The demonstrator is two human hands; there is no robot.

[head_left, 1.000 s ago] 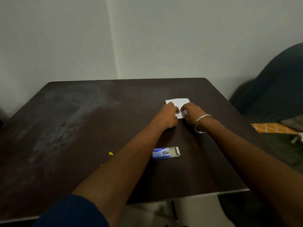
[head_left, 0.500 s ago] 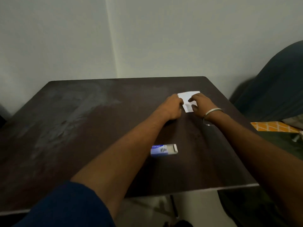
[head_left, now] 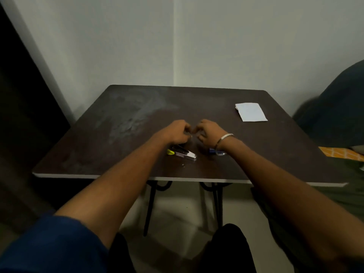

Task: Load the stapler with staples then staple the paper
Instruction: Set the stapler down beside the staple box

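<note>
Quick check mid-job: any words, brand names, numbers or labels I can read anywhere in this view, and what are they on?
Nothing can be read.
Staple box: blue carton mostly hidden behind the right wrist; any print is too small and blurred.
Stapler: a pale patch on its body, too blurred to read.
Paper: looks blank.

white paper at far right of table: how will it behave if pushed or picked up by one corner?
The paper looks thin and lies flat on the table, so it is probably light and would slide easily when pushed. It seems folded, so it is likely a bit stiffer than a single sheet, yet it may still droop if lifted by a corner.
</note>
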